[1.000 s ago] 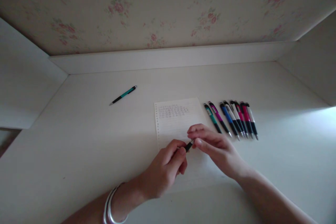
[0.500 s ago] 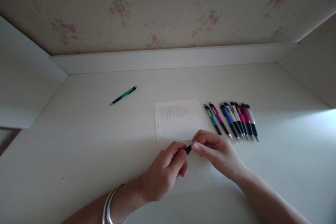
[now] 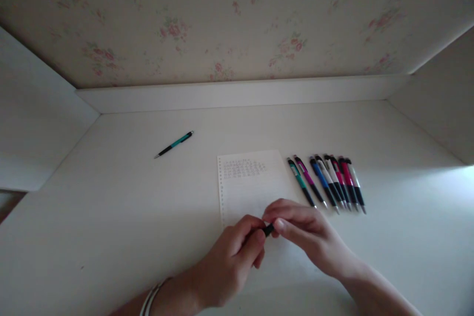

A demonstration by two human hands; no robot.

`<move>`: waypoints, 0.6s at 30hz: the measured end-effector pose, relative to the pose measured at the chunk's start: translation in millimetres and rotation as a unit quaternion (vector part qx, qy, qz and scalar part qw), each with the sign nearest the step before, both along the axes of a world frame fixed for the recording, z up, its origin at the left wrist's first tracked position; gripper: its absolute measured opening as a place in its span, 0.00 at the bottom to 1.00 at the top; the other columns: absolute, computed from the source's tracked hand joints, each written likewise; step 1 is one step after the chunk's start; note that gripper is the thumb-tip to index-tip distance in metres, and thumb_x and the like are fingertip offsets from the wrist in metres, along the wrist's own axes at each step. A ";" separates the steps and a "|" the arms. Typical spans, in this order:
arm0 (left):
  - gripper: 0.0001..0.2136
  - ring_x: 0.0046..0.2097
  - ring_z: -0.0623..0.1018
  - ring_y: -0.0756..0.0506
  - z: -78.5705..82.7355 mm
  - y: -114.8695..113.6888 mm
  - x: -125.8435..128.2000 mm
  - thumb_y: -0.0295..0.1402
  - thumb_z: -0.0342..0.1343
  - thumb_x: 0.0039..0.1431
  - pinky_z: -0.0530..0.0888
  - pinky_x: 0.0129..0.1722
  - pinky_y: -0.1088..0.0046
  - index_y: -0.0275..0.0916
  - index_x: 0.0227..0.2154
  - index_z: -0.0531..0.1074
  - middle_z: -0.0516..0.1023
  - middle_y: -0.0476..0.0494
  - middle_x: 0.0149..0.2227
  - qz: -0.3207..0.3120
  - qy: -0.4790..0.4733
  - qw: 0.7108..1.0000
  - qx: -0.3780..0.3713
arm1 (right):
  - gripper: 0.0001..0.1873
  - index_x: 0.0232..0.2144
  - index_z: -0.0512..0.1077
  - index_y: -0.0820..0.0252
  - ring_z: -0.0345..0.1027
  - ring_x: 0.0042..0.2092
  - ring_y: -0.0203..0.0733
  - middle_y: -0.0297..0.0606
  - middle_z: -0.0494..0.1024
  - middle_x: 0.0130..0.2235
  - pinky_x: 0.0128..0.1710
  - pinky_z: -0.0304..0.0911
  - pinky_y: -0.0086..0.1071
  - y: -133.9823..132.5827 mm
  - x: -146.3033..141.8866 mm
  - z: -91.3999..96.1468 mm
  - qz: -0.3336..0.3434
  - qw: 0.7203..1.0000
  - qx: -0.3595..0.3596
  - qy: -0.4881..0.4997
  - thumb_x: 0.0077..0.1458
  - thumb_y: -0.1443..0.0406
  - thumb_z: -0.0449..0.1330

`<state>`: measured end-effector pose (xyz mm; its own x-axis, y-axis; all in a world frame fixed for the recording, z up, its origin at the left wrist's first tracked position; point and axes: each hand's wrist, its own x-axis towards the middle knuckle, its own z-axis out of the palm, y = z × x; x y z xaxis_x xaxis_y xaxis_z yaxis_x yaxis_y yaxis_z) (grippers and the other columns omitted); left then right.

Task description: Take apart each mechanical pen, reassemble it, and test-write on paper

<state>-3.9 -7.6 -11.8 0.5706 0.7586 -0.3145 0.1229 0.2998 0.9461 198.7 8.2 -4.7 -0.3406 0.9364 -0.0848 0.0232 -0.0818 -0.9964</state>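
My left hand [image 3: 237, 252] is closed around a pen [image 3: 268, 229], of which only a short black part shows between my hands. The rest of it is hidden in the fingers. My right hand [image 3: 303, 229] pinches the far end of that black part with thumb and fingers. Both hands are over the lower part of a lined sheet of paper [image 3: 248, 192] with punched holes down its left edge and several rows of handwriting at the top.
Right of the paper lies a row of pens, among them a green pen [image 3: 299, 177], a purple pen [image 3: 309, 177] and a blue pen [image 3: 323, 180]. Another teal pen [image 3: 176, 143] lies alone at the left. A low white ledge [image 3: 237, 96] and side panels border the white desk [image 3: 111, 197].
The view has tilted slightly up, so everything sits lower. My right hand's fingers have shifted closer over the pen's end, nearer my left hand. The pens on the desk have not moved.
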 end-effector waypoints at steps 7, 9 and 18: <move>0.19 0.27 0.62 0.51 -1.6 -0.3 -1.0 0.49 0.43 0.72 0.60 0.29 0.72 0.38 0.42 0.68 0.65 0.53 0.26 -0.003 -0.010 1.000 -0.003 | 0.17 0.46 0.81 0.51 0.70 0.33 0.37 0.41 0.79 0.40 0.33 0.68 0.32 -1.0 1.1 -3.8 0.003 0.996 -0.044 0.075 0.61 0.51 0.62; 0.19 0.27 0.63 0.51 -1.6 0.1 -1.4 0.49 0.43 0.72 0.61 0.30 0.72 0.37 0.42 0.68 0.65 0.52 0.26 0.001 -0.021 1.000 -0.009 | 0.14 0.44 0.81 0.52 0.69 0.32 0.37 0.40 0.78 0.39 0.33 0.68 0.32 -0.8 0.0 -2.3 0.017 0.997 -0.040 0.068 0.62 0.54 0.62; 0.22 0.28 0.63 0.51 2.0 1.7 -2.2 0.53 0.46 0.69 0.60 0.29 0.73 0.35 0.42 0.67 0.64 0.52 0.26 -0.041 -0.048 0.998 0.002 | 0.11 0.23 0.80 0.58 0.69 0.25 0.35 0.36 0.77 0.25 0.24 0.65 0.27 -4.1 -6.9 -5.7 -0.067 0.996 -0.012 0.065 0.49 0.57 0.73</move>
<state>-6.1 -6.0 -9.8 0.6578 0.7092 -0.2535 0.0561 0.2894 0.9555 191.8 4.1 -10.5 -0.2229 0.9723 -0.0703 -0.1179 -0.0985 -0.9881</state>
